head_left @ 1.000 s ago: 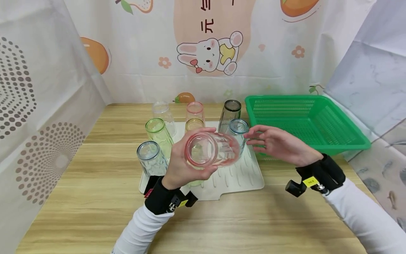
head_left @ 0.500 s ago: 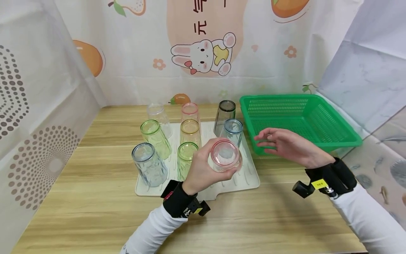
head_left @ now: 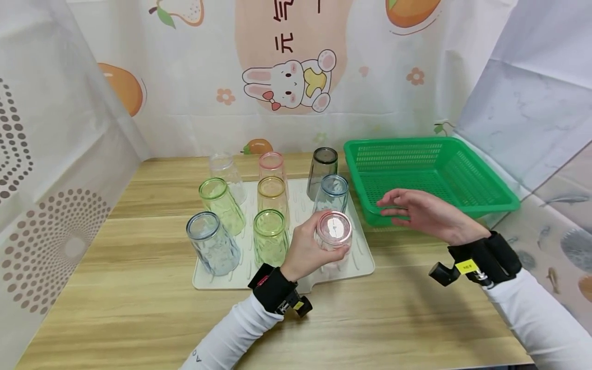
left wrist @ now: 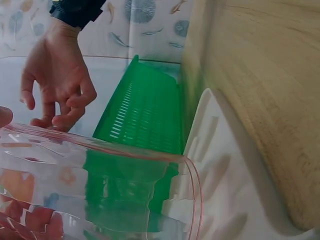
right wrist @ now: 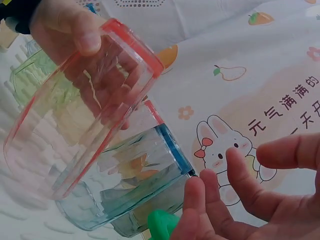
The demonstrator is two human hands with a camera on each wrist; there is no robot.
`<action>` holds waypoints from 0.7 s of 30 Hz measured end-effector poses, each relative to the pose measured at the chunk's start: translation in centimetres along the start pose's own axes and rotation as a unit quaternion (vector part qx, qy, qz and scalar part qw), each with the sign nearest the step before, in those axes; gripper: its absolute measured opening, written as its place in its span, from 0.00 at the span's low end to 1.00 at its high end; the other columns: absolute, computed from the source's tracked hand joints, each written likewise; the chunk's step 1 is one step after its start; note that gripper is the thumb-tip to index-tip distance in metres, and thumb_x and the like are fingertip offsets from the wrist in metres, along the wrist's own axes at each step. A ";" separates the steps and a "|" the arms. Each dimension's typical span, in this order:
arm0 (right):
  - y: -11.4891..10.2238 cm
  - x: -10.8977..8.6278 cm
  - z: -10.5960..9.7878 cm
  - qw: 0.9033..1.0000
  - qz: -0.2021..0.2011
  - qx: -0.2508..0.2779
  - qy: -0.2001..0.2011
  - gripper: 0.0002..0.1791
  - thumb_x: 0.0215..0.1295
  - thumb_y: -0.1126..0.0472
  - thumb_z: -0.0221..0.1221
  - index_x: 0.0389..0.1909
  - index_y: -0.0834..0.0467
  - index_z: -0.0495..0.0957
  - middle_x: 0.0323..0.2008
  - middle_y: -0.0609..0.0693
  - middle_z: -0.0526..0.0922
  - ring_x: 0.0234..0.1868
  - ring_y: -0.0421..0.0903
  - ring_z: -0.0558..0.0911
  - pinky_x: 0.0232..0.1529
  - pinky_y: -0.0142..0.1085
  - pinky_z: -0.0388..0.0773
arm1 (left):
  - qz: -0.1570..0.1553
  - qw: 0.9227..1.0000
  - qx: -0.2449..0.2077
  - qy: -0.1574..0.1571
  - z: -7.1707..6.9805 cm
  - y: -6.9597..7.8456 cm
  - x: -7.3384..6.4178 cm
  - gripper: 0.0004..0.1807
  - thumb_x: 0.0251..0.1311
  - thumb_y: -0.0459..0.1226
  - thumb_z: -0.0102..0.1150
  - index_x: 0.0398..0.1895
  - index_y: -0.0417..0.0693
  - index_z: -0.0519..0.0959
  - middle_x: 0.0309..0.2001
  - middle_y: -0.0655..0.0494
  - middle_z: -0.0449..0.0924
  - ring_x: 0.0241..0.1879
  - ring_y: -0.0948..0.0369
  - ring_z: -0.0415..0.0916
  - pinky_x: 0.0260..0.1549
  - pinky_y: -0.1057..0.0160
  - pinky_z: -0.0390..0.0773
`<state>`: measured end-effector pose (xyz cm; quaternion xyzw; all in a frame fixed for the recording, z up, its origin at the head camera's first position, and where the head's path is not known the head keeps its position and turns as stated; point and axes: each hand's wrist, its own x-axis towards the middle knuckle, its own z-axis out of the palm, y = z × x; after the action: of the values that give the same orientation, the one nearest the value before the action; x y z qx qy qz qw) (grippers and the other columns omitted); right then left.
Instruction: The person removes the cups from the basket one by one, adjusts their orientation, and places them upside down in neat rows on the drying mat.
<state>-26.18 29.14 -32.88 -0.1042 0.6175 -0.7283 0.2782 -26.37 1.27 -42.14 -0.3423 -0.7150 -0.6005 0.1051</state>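
Note:
My left hand grips a pink clear drinking glass, held base up over the front right of a white drying mat. In the left wrist view the rim of the pink glass is close to the mat; whether it touches, I cannot tell. Just behind it stands an upturned blue glass, with a dark grey glass farther back. My right hand hovers before the green basket, holding nothing, its fingers loosely bent in the right wrist view.
Other upturned glasses stand on the mat: green, yellow and pink in the middle column; blue, green and clear at left. A printed curtain backs the wooden table.
My left hand has moved right and lowered the pink glass toward the mat's front right, turning it from tilted to nearly upright, base up. My right hand has drawn slightly away from the blue glass.

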 end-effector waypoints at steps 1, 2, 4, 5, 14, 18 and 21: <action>0.1 0.0 0.0 1.000 0.000 0.002 0.000 0.15 0.77 0.65 0.40 0.49 0.56 0.76 0.52 0.48 0.76 0.56 0.46 0.74 0.54 0.36 0.71 | -0.002 1.000 0.001 0.000 0.1 -0.1 0.0 0.34 0.39 0.33 0.77 0.54 0.37 0.74 0.46 0.46 0.81 0.46 0.56 0.79 0.46 0.63 0.78; 0.1 0.0 0.0 1.000 0.000 0.004 0.000 0.15 0.77 0.65 0.39 0.49 0.57 0.76 0.52 0.48 0.76 0.56 0.46 0.74 0.54 0.36 0.71 | -0.007 1.000 0.000 -0.001 0.2 -0.2 -0.1 0.34 0.39 0.33 0.77 0.54 0.37 0.74 0.46 0.46 0.81 0.46 0.55 0.79 0.46 0.62 0.78; 0.2 0.1 0.0 1.000 0.002 0.007 0.003 0.15 0.77 0.66 0.39 0.49 0.57 0.76 0.52 0.48 0.76 0.55 0.46 0.74 0.53 0.36 0.71 | -0.019 1.000 -0.003 -0.004 0.4 -0.2 -0.2 0.34 0.39 0.33 0.77 0.53 0.37 0.74 0.46 0.46 0.82 0.45 0.57 0.79 0.46 0.63 0.78; 0.3 0.1 0.0 1.000 0.003 0.009 0.005 0.15 0.77 0.66 0.39 0.49 0.57 0.76 0.52 0.48 0.76 0.55 0.46 0.74 0.53 0.36 0.71 | -0.025 1.000 -0.006 -0.006 0.5 -0.3 -0.2 0.33 0.39 0.32 0.77 0.53 0.37 0.74 0.46 0.46 0.82 0.45 0.57 0.79 0.46 0.63 0.78; 0.6 0.4 0.1 0.999 0.011 0.019 0.025 0.14 0.76 0.65 0.40 0.46 0.56 0.76 0.50 0.48 0.76 0.55 0.46 0.75 0.52 0.36 0.71 | -0.052 0.998 0.010 -0.013 1.2 -0.4 0.1 0.34 0.40 0.34 0.77 0.54 0.38 0.74 0.46 0.48 0.82 0.46 0.60 0.79 0.47 0.64 0.77; 0.6 0.5 0.1 0.999 0.018 0.021 0.029 0.14 0.76 0.65 0.41 0.45 0.56 0.76 0.49 0.47 0.77 0.55 0.46 0.74 0.52 0.36 0.71 | -0.070 0.997 0.029 -0.018 1.3 -0.3 0.3 0.33 0.42 0.37 0.76 0.54 0.40 0.75 0.46 0.49 0.82 0.46 0.60 0.79 0.46 0.64 0.77; 0.6 0.6 0.1 0.999 0.022 0.020 0.033 0.14 0.76 0.65 0.41 0.45 0.55 0.77 0.49 0.47 0.77 0.55 0.47 0.74 0.52 0.36 0.71 | -0.083 0.995 0.043 -0.025 1.3 -0.2 0.5 0.33 0.43 0.38 0.76 0.55 0.40 0.74 0.46 0.49 0.82 0.46 0.59 0.79 0.45 0.64 0.77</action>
<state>-26.50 28.67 -33.56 -0.0605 0.6140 -0.7372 0.2756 -26.51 2.68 -42.35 -0.2921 -0.7682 -0.5673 0.0515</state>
